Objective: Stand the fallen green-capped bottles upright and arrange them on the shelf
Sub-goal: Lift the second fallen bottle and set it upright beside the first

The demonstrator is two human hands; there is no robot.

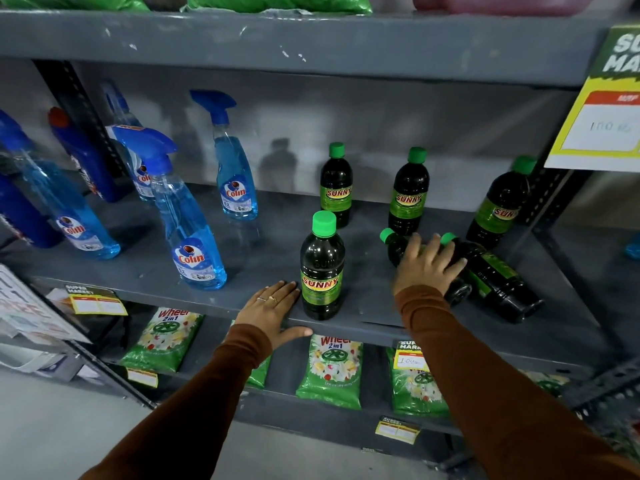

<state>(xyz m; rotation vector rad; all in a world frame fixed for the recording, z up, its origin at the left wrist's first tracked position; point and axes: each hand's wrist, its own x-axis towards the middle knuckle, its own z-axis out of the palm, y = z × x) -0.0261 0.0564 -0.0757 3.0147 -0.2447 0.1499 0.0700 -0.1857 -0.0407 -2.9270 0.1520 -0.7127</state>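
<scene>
On the shelf (242, 244), the right hand (424, 266) lies spread over one of two fallen bottles (498, 282) near the front edge, while the left hand (273, 311) rests flat, holding nothing, beside an upright bottle (322, 268).

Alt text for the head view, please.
A person's right hand lies on one of two fallen green-capped bottles on a grey shelf, while the left hand rests flat on the shelf edge beside an upright bottle. Three more stand behind; blue spray bottles stand left.
</scene>
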